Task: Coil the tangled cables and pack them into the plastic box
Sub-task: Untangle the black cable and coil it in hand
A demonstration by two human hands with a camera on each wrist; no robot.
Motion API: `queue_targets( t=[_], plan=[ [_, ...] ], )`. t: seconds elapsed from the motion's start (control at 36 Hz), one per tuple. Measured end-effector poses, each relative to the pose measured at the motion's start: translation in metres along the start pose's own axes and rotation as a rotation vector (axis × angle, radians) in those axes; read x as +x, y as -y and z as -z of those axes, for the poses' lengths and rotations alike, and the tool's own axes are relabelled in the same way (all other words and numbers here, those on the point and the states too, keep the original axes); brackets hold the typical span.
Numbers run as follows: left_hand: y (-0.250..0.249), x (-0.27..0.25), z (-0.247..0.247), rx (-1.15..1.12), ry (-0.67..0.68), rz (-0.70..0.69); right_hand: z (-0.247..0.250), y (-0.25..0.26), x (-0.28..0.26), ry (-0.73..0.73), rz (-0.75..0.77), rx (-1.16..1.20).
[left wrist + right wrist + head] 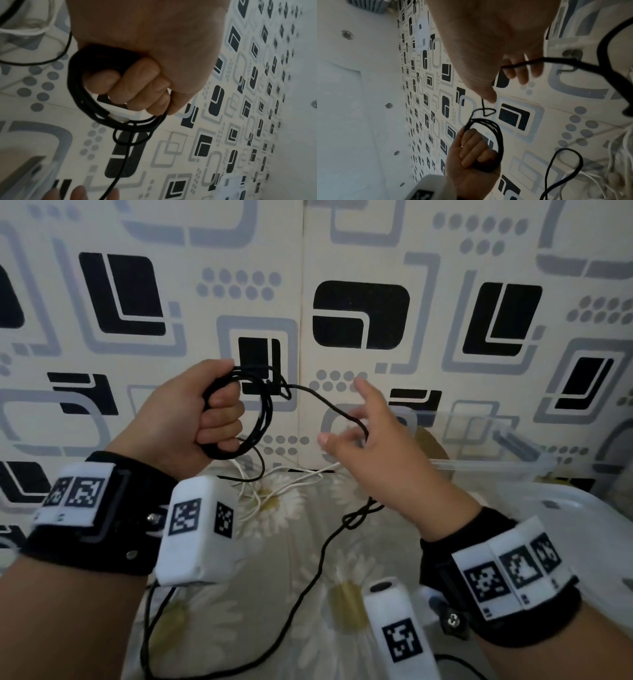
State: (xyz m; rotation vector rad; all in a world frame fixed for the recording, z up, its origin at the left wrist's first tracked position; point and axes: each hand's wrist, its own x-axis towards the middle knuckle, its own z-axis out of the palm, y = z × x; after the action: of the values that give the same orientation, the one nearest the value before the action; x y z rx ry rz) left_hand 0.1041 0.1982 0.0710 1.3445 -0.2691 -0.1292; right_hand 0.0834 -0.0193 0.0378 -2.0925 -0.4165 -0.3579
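Patterned wallpaper backs your hands: your left hand [202, 412] grips the black cable [260, 412] coil, your right hand [370, 436] loosely guides its slack. That knot [356, 517] below may snag.

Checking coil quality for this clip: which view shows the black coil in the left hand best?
The left wrist view: the black coil fills the frame, with the left hand curled through its loops. The head view shows it smaller, against dark wallpaper. The right wrist view shows it far off, partly behind the fingers.
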Motion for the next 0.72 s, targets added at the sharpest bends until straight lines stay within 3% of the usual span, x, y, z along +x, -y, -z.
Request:
queue_targets(
  t=[0.14,0.28,0.42,0.64,0.72],
  plan=[
    [-0.010,-0.009,-0.004,-0.005,0.161,0.005,-0.004,0.001,0.001,-0.328,0.273,0.030],
    [-0.016,-0.016,-0.008,0.013,0.265,0.012,-0.002,0.002,-0.002,-0.478,0.374,0.060],
    [-0.015,-0.018,-0.012,0.041,0.293,0.016,-0.002,0.006,-0.004,-0.550,0.511,0.041],
    [-0.017,-0.020,-0.017,0.025,0.326,0.017,-0.009,0.007,-0.006,-0.462,0.538,-0.055],
    [-0.015,-0.020,-0.018,0.018,0.310,0.005,-0.012,0.002,-0.004,-0.414,0.448,-0.020]
  ],
)
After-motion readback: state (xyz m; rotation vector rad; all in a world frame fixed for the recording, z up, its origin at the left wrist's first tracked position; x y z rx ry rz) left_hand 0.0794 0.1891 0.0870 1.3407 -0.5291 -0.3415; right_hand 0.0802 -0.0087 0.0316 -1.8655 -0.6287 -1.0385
